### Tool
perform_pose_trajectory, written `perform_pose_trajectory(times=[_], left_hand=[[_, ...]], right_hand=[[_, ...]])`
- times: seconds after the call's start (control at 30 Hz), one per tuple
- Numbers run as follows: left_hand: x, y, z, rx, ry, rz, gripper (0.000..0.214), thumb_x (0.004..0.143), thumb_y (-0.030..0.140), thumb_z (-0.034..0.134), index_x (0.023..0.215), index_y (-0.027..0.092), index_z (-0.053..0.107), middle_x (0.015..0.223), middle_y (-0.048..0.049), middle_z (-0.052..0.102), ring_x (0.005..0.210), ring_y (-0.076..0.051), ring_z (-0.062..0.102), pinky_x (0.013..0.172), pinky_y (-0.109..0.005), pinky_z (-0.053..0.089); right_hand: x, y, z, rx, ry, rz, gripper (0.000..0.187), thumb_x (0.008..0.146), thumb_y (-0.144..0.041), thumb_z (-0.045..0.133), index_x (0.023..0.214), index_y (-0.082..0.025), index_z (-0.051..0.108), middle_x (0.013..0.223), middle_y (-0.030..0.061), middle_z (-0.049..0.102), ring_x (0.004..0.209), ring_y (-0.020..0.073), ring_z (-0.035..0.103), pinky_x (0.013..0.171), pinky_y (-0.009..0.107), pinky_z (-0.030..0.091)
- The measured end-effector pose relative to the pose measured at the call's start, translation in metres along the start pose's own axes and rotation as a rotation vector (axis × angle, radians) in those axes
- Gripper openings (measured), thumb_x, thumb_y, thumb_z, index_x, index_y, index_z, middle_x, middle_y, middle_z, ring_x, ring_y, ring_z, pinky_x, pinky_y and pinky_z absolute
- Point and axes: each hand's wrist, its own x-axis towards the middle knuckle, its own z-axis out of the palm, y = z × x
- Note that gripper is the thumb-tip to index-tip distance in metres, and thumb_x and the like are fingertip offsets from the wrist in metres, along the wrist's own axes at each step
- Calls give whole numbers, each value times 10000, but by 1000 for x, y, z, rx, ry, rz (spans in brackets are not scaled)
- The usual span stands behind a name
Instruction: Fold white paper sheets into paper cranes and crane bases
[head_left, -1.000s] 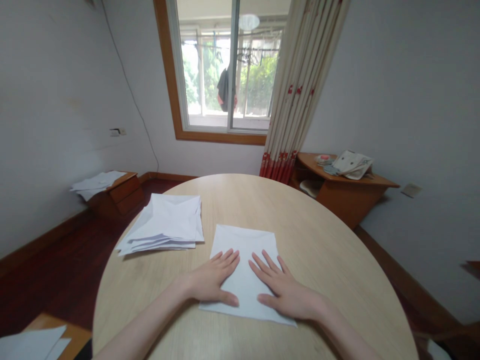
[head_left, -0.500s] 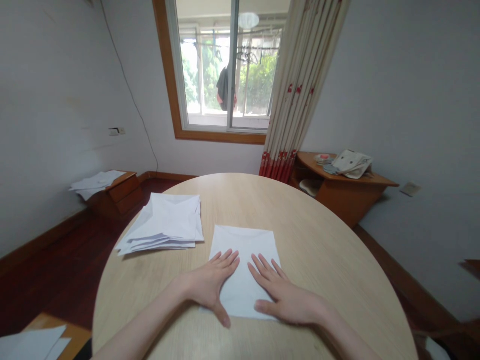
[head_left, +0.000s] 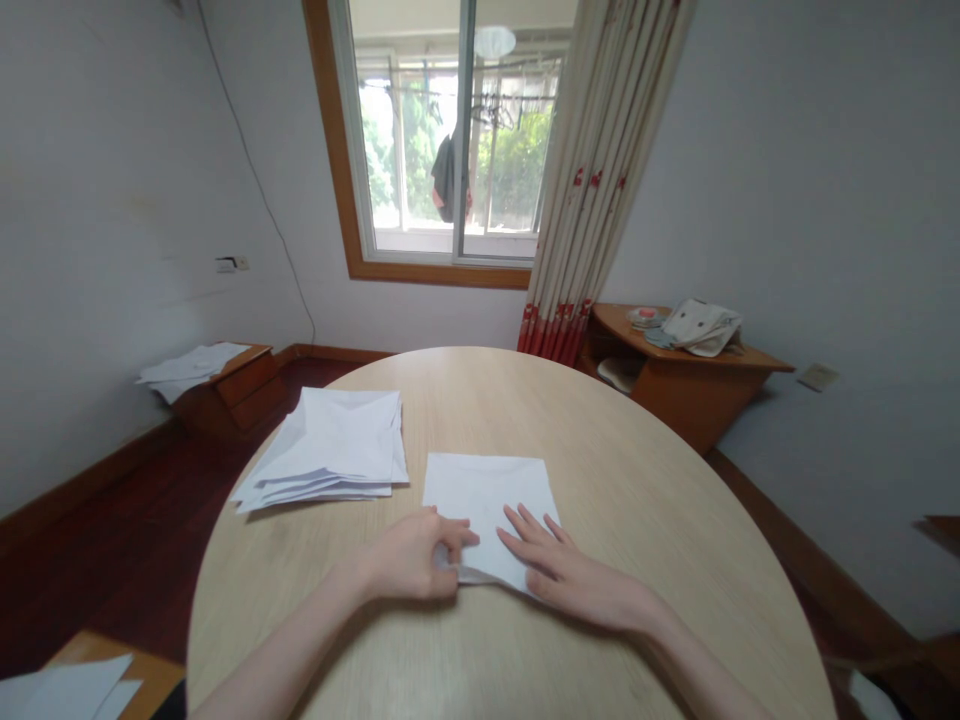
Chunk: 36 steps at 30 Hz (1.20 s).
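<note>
Pinching the near left edge of the white paper (head_left: 487, 490), the left hand (head_left: 416, 555) has its curled fingers (head_left: 459, 530) drawn in narrow against the thumb, though the exact grip is partly hidden by the hand itself. Beside it, the right hand (head_left: 574, 575) lies palm down across the right side of the paper, its fingers spread wide and straight, holding nothing between them. The paper sits on the bench (head_left: 600, 440) in front of the person, its far part flat and its near edge raised a little between the two hands, showing a shaded underside. Beyond the left hand, near the left rim of the round, pale wooden bench, a pile of white paper (head_left: 345, 435) rests apart from the paper in hand, its edges uneven and fanned toward the near side. Past the bench on the left, a low cabinet (head_left: 244, 385) with drawers carries more loose sheets (head_left: 195, 362) above a dark red floor (head_left: 150, 500), and further sheets lie at the lower left corner of the view. On the far right, a corner cabinet (head_left: 697, 400) holds a pale cloth bundle (head_left: 701, 327) and some small things too blurred to name. Behind the bench, a cream curtain (head_left: 592, 180) with a red hem hangs beside a sliding window (head_left: 460, 130).
</note>
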Motion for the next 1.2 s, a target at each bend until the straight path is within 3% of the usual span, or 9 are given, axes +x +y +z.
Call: perform_pose_trajectory(times=[0.07,0.17,0.37,0.57,0.73,0.83,0.93,1.03,1.2], left_hand=[[-1,0,-1,-35,43,11,134,692,103,570,699,191,670,1177,-59,697,1162,-250,601,1028,-379,380],[-2,1,-3,-5,93,-29,131,772,174,547,775,196,676,1048,-38,738,993,-224,657,880,-305,450],[-1,2,-6,149,199,-104,242,905,308,456,886,198,672,714,-7,675,662,-171,605,610,-236,391],[1,-8,-3,163,362,5,243,943,332,459,866,207,653,726,4,664,679,-165,613,644,-238,395],[3,-9,-2,146,485,117,226,963,301,454,849,199,621,839,-12,649,773,-164,611,695,-247,417],[4,-10,-2,157,538,144,237,972,290,430,852,200,614,857,-17,613,775,-160,597,696,-251,423],[4,-11,-1,153,582,159,230,973,279,423,854,202,605,855,-13,590,764,-154,592,694,-250,428],[5,-13,1,121,640,165,214,972,269,425,851,199,587,858,-13,575,764,-152,591,702,-252,433],[8,-12,5,39,724,159,201,970,277,427,859,206,579,863,-19,571,798,-157,598,734,-255,454]], right_hand=[[-1,0,-1,20,47,-21,736,924,-658,304,1474,-169,327,1580,121,97,1458,274,-28,1161,537,-11],[-2,0,-4,30,101,-44,703,902,-670,365,1423,-204,438,1553,121,251,1458,299,68,1154,565,9],[-6,3,-11,88,110,-79,796,837,-763,355,1407,-220,467,1499,126,377,1446,331,135,1141,600,-6],[-12,8,-16,139,205,-104,917,749,-871,240,1364,-253,525,1445,119,461,1408,365,251,1129,609,106],[-10,11,-16,175,362,-180,1002,703,-912,169,1230,-214,657,1262,157,628,1222,384,532,1075,598,275],[-11,12,-16,234,444,-194,1024,695,-921,157,1167,-193,702,1085,169,721,1035,367,660,950,538,448],[-13,15,-15,272,529,-233,1057,679,-931,157,1154,-166,709,972,176,750,889,342,706,814,474,532],[-14,21,-11,255,657,-263,918,738,-876,296,1158,-168,702,952,156,755,854,315,707,792,438,544],[-12,19,-8,184,808,-135,526,837,-560,567,1207,-196,654,980,114,750,878,271,705,802,384,545]])
